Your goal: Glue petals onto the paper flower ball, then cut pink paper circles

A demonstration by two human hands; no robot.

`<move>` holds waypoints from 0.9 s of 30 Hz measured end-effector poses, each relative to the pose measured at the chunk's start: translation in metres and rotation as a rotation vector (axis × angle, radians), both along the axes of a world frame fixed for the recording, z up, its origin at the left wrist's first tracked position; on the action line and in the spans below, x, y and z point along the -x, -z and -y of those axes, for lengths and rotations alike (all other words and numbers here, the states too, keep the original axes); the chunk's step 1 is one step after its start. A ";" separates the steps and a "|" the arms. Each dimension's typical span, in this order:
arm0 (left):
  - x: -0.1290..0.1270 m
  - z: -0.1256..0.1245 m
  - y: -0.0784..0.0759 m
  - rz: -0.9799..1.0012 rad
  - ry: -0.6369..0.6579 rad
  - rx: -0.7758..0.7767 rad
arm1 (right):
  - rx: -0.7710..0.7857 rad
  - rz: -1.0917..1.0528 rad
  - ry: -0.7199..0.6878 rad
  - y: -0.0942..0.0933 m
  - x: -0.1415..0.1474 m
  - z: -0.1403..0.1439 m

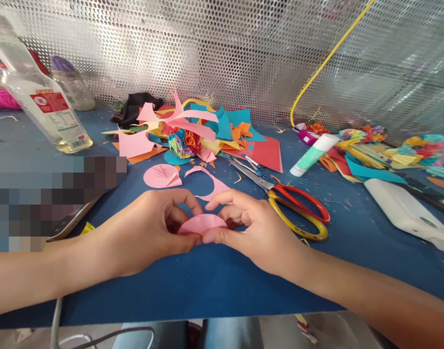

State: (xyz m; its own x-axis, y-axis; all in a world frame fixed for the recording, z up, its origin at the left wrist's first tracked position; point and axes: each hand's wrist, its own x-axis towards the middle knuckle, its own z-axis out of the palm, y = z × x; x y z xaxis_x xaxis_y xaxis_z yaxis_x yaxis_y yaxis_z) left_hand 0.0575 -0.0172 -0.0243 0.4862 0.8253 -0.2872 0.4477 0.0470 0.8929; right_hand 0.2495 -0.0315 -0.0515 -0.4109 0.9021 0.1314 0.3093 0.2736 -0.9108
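— What lies toward the bench's left edge?
— A clear plastic bottle with a red label (43,104).
— And the hands?
— The left hand (149,232) and right hand (251,230) meet near the bench's front edge, fingers curled, both pinching a folded pink paper piece (202,224). Its long axis runs left to right between them, equally near each.
— Rightward?
— Red-and-yellow-handled scissors (298,208).

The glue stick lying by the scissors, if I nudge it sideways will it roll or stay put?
The glue stick looks round and lies on its side on the flat blue table, so a sideways nudge would probably roll it. Paper scraps beside it might stop it. It seems small and plastic, likely light.
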 end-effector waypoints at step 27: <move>0.006 -0.005 -0.006 0.186 0.097 0.021 | -0.831 0.133 -0.150 -0.015 -0.018 -0.004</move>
State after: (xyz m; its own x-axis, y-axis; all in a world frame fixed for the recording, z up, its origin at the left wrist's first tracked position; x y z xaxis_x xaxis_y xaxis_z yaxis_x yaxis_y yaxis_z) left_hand 0.0515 -0.0126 -0.0181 0.6091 0.7670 -0.2016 0.2786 0.0311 0.9599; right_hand 0.2671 -0.0273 -0.0365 -0.5771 0.4693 0.6684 0.3066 0.8831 -0.3553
